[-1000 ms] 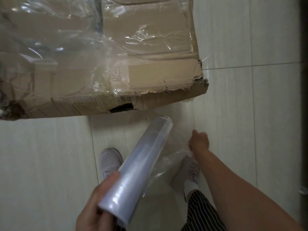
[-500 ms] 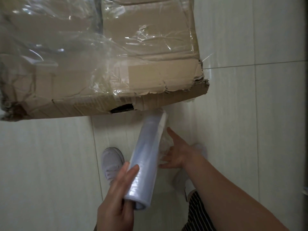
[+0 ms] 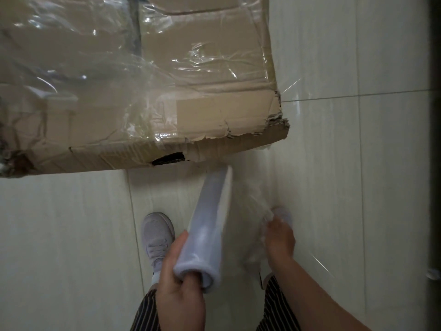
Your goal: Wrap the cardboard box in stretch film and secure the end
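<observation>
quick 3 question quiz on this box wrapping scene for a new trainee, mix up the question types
1. True or false: the cardboard box already has clear film over its top.
2. The left hand holds the stretch film roll at: A) its near end B) its middle C) its far end
3. Fill the gap: the right hand grips bunched ____ beside the roll.

Key: 1 true; 2 A; 3 loose film

Open tiled floor (image 3: 59,235) left of the shoe (image 3: 156,235), cardboard box (image 3: 214,80) barring ahead; film roll (image 3: 210,223) slanting before it
</observation>
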